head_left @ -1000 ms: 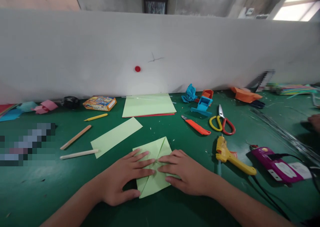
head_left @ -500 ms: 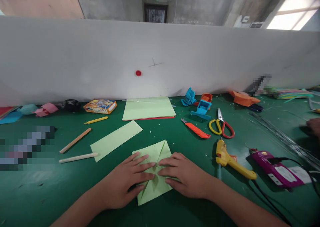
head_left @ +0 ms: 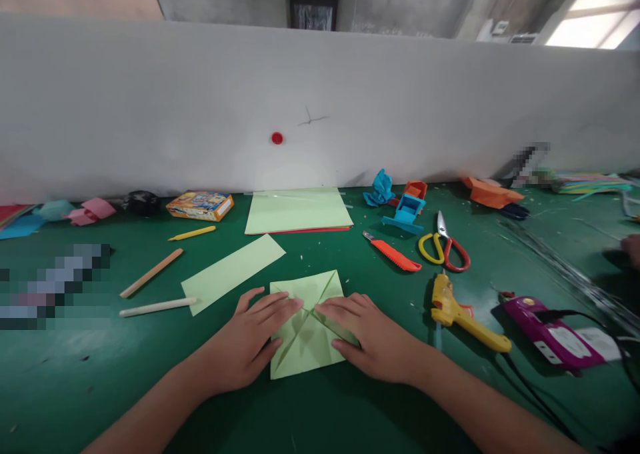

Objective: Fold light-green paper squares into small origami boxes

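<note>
A square of pale green paper, its corners folded in to the middle, lies on the green table in front of me. My left hand rests on its left side, fingers spread and fingertips near the centre. From the right, my right hand presses down with stretched fingers beside the crease, its thumb by the right edge. Part of the right flap is hidden under that hand. Creases run from the corners to the meeting point between my fingertips.
Beyond lie a green paper strip, stacked sheets, a yellow crayon and two sticks, one white. To the right are a red cutter, scissors, a yellow glue gun and a purple power strip. Another person's hand shows at the right edge.
The folded square has turned slightly and sits straighter. My left hand's fingers have moved up and back a little, uncovering more of the lower left flap. My right hand stays on the right side.
</note>
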Motion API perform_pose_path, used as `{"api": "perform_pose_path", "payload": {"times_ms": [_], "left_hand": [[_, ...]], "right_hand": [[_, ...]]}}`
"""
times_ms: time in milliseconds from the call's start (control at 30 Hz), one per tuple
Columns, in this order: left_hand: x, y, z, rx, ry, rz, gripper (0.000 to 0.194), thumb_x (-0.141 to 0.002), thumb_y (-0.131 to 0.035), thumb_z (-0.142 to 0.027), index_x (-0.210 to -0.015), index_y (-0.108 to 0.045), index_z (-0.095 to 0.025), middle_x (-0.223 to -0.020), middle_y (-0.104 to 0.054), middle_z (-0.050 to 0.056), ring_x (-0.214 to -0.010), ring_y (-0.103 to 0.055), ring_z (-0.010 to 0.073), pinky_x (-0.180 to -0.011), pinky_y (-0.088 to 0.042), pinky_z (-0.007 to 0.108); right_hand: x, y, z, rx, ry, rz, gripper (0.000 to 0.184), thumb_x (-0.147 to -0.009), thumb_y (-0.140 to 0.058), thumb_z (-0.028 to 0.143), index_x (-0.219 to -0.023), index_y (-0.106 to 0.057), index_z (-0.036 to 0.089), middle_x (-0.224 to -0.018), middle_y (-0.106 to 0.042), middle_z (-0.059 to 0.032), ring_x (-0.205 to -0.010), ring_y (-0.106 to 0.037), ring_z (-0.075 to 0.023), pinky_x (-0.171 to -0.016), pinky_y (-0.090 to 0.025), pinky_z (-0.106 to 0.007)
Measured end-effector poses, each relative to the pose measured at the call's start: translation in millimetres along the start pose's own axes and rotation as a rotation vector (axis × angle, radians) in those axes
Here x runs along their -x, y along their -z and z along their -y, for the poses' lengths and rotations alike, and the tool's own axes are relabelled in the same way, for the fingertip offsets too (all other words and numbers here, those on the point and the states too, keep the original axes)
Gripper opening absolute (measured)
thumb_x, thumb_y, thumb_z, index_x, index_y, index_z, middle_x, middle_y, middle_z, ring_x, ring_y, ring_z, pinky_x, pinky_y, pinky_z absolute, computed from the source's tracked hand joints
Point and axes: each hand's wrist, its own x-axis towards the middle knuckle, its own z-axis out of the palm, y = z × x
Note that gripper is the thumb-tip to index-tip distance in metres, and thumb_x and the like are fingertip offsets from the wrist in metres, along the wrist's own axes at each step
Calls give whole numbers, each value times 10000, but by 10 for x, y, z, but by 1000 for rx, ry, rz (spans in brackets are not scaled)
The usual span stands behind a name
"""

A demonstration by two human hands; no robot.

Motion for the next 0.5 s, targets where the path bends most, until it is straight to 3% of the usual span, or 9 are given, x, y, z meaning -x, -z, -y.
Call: {"api": "perform_pose_path", "payload": {"times_ms": [100,233,333,500], "left_hand": [[-81,-65,-4,14,22,-98,536,-1001,-423,-144,-1522,-407,-267,-1381,-628,73,-1317,-526,264,-1111,-328,472],[-170,-126,-32,15,12,-198,327,-979,-433,-101,-1140,-664,-266,-1131,-688,45,-1142,-583,234,-1013,-336,442],[-190,-123,-59,20,9,-238,276,-955,-466,-87,-963,-686,-253,-1048,-678,32,-1088,-590,215,-985,-341,422],[-185,-63,-71,11,10,-266,277,-930,-464,-70,-916,-678,-245,-1081,-694,34,-1091,-595,215,-952,-371,417]], "right_hand": [[-85,-36,-34,-3,57,-51,507,-1013,-483,264,-1513,-424,209,-1480,-549,-117,-1343,-486,-247,-1119,-366,-432],[-205,-102,-122,63,159,-81,500,-939,-425,54,-1394,-557,214,-1445,-579,-113,-1339,-501,-230,-1065,-413,-402],[-236,-127,-161,92,168,-75,382,-930,-452,42,-1205,-656,212,-1406,-606,-106,-1293,-541,-230,-1042,-420,-401],[-232,-83,-150,75,144,-84,159,-973,-510,132,-986,-647,212,-1298,-665,-88,-1217,-576,-231,-999,-431,-403]]}}
